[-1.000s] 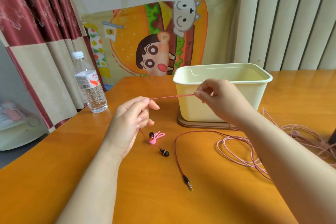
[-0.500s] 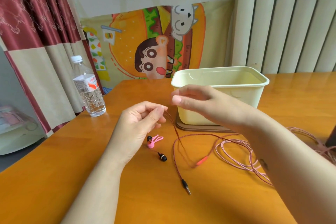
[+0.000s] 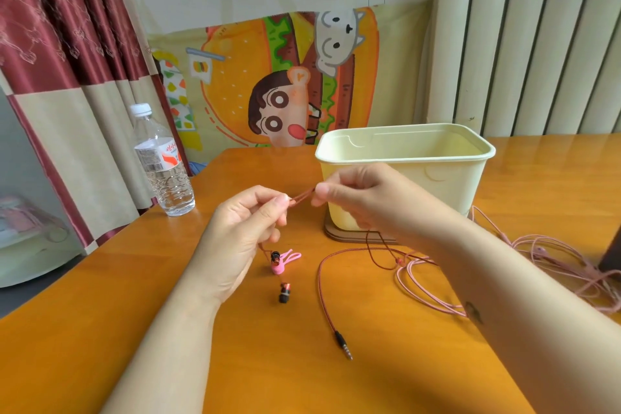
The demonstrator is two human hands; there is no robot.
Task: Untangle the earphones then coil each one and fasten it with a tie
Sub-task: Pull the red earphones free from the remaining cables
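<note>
Pinching the red earphone cord (image 3: 302, 195) between thumb and forefinger, the left hand (image 3: 245, 235) holds the end nearest the earbuds (image 3: 284, 293). These lie on the table (image 3: 235, 363) just below it, one touching the pink tie (image 3: 289, 257).

A second ago the cord ran taut in a long line between hands held well apart. Now the right hand (image 3: 363, 202) has closed in beside the left, also pinching the cord, and only a short doubled stretch spans the gap. I judge this to be the first fold of a coil, so the red set seems untangled enough for winding to begin.

Below the right hand the slack cord trails across the table to its plug (image 3: 342, 343), nearer the person. It passes close by the pink earphones (image 3: 537, 265), which lie in loose loops beyond the right forearm, neither coiled nor tied.

The water bottle (image 3: 164, 165), well left of the left hand, carries a white label with an orange-red mark and print too small to read. The cartoon poster (image 3: 279, 104) behind the hands shows no legible words. The cream tub (image 3: 403, 158) just behind the right hand is plain.
</note>
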